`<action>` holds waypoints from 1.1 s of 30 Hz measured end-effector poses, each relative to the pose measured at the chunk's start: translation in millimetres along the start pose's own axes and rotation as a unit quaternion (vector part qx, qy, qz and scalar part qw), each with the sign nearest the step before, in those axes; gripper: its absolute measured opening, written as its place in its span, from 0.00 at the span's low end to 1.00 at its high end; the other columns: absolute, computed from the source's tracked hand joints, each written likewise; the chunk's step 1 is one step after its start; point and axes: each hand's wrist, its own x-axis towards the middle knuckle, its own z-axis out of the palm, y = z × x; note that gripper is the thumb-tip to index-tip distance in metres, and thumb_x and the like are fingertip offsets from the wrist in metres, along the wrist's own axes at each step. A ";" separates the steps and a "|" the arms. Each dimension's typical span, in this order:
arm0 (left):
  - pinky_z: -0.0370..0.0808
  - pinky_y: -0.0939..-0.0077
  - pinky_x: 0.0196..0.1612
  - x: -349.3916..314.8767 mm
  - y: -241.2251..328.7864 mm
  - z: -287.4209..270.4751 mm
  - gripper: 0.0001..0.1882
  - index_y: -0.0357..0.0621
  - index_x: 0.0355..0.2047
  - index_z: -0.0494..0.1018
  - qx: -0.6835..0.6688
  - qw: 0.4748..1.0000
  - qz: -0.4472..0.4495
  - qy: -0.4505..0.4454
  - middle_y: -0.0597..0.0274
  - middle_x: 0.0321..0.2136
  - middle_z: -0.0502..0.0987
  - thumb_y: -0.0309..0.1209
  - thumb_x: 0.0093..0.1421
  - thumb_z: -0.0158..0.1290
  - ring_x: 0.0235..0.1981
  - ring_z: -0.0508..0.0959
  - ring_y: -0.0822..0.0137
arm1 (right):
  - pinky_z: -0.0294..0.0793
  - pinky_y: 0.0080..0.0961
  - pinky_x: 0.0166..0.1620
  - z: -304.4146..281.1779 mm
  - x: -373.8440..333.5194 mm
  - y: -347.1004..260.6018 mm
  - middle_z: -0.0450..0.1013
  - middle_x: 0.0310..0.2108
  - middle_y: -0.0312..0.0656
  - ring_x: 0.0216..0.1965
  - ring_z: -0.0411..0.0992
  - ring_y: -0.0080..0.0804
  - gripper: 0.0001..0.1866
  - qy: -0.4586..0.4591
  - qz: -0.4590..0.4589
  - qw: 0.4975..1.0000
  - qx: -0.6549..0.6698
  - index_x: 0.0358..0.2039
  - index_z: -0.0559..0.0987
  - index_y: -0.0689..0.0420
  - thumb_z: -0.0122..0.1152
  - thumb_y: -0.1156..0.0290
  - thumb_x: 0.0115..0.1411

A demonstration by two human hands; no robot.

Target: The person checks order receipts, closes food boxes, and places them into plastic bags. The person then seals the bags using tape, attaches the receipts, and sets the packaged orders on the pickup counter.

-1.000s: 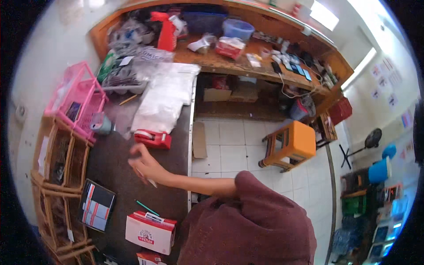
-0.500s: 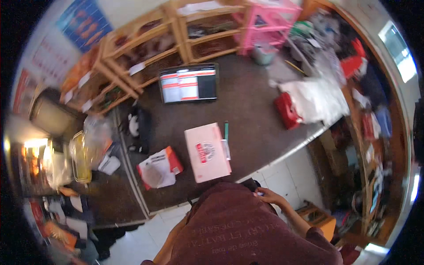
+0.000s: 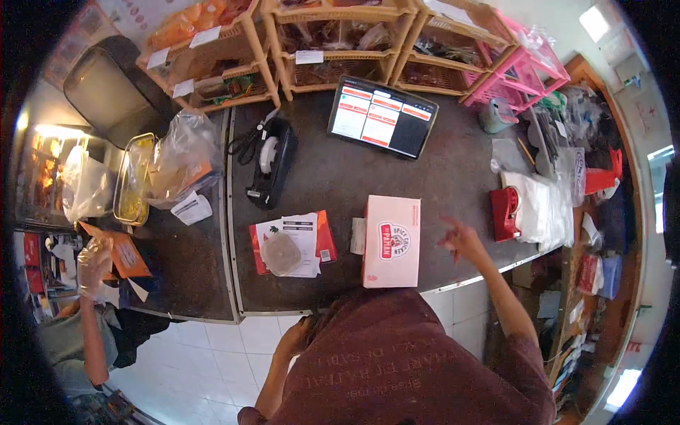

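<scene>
A pale pink cardboard box [image 3: 392,241] with a red-and-white printed label lies near the front edge of the dark counter. A slip of white paper [image 3: 358,235] pokes out at its left side. My right hand [image 3: 462,242] hovers just right of the box, fingers spread and apart from it, with nothing visible in them. Down by the counter's front edge is my left hand [image 3: 296,336], close to my shirt, its fingers mostly hidden. Left of the box, a small translucent container [image 3: 281,253] rests on white papers and a red-orange sheet [image 3: 325,230].
A tablet [image 3: 382,117] stands behind the box, a black tape dispenser [image 3: 270,161] to its left. Tan stacked racks [image 3: 333,57] line the back. At right are a red tape dispenser [image 3: 505,214] and white plastic bags [image 3: 533,212]. Far left, a co-worker's gloved hand [image 3: 95,265] holds an orange carton [image 3: 130,255].
My right hand has moved from beside my waist out over the counter, right of the box. The view has swung, and the white slip now shows left of the box; the green pen is out of sight.
</scene>
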 end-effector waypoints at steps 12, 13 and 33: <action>0.69 0.71 0.29 -8.6 -0.4 -9.8 0.13 0.42 0.34 0.65 0.023 0.999 -0.012 -0.019 0.55 0.30 0.68 0.29 0.47 0.49 0.26 0.71 0.62 | 0.69 0.40 0.21 21.1 200.8 -65.8 0.70 0.18 0.53 0.18 0.69 0.47 0.42 0.301 -0.077 0.873 -0.376 0.57 0.34 0.43 0.48 0.73 0.48; 0.69 0.71 0.29 -8.6 0.5 -12.1 0.13 0.42 0.34 0.65 0.027 0.999 -0.011 -0.020 0.55 0.30 0.68 0.29 0.47 0.49 0.27 0.71 0.62 | 0.69 0.39 0.21 25.5 198.5 -57.5 0.70 0.18 0.52 0.18 0.70 0.46 0.41 0.294 -0.068 0.859 -0.413 0.57 0.36 0.44 0.48 0.73 0.48; 0.70 0.69 0.31 -33.8 17.3 -21.3 0.13 0.42 0.34 0.66 0.113 0.993 0.016 -0.019 0.54 0.31 0.69 0.29 0.46 0.51 0.29 0.72 0.60 | 0.67 0.41 0.28 -8.5 153.9 -1.7 0.68 0.22 0.60 0.26 0.68 0.56 0.24 0.363 -0.046 0.931 0.005 0.46 0.56 0.62 0.39 0.56 0.57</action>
